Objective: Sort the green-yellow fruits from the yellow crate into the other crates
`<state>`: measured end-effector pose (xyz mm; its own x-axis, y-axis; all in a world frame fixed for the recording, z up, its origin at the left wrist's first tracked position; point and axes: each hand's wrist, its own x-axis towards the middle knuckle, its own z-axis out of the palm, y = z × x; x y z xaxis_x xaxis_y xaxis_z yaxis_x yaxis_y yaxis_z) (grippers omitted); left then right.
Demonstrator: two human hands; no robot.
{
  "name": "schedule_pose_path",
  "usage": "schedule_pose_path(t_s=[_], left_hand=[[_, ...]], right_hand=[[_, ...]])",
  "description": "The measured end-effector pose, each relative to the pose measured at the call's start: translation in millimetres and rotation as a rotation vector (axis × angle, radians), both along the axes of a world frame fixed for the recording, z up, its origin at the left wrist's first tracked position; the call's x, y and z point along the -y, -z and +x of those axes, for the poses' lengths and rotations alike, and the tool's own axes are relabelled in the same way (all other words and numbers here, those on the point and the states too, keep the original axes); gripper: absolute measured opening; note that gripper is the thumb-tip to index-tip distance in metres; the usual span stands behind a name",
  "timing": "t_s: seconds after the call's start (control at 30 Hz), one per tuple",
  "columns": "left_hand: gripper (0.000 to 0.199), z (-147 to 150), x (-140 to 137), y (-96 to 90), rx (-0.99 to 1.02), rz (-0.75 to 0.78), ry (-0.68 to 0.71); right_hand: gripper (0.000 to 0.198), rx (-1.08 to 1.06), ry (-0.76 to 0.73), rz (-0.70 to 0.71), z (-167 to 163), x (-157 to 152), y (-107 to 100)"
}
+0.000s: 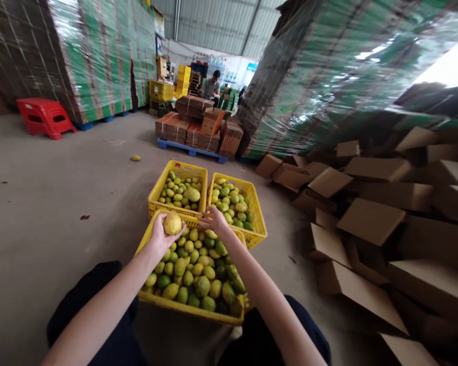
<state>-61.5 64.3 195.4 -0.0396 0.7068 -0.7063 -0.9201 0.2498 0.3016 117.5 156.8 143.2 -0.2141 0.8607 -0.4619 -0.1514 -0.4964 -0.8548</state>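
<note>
My left hand point(161, 235) holds a large yellow lemon point(172, 223) above the far left corner of the nearest yellow crate point(191, 311). That crate is filled with green and yellow lemons point(202, 286). Over its far rim is my right hand point(216, 222), fingers spread and nothing in them. Two more yellow crates stand just beyond. The left one point(151, 195) has lemons with one big pale fruit point(192, 194) on top; the right one point(260, 213) holds mixed green and yellow lemons.
Loose cardboard boxes point(370, 218) are heaped on the right. Ahead, a blue pallet point(193, 151) carries bundled flat cartons; a person point(212, 87) is behind it. One lemon point(136, 158) lies on the floor. A red stool point(46, 117) stands left, beside wrapped stacks point(103, 56).
</note>
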Motion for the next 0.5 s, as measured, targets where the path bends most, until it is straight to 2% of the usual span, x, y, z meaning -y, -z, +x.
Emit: schedule_pose_path(t_s=[0.07, 0.17, 0.23, 0.33, 0.4, 0.5], left_hand=[[0.011, 2, 2, 1.8, 0.008, -0.027, 0.017], [0.007, 8, 5, 2.7, 0.024, -0.076, 0.055], [0.007, 11, 8, 1.0, 0.028, -0.081, 0.095], [0.011, 14, 10, -2.1, 0.004, -0.061, 0.139], [0.013, 18, 10, -1.4, -0.015, -0.070, 0.152], [0.013, 25, 7, 6.2, -0.021, -0.105, 0.172]], right_hand=[[0.017, 0.052, -0.075, -0.030, 7, 17, 1], [0.020, 0.157, -0.241, -0.108, 19, 63, 13], [0.019, 0.244, -0.314, -0.101, 26, 89, 20], [0.013, 0.329, -0.370, -0.083, 35, 108, 20], [0.010, 0.456, -0.448, -0.026, 38, 112, 14], [0.017, 0.758, -0.590, 0.156, 40, 116, 1]])
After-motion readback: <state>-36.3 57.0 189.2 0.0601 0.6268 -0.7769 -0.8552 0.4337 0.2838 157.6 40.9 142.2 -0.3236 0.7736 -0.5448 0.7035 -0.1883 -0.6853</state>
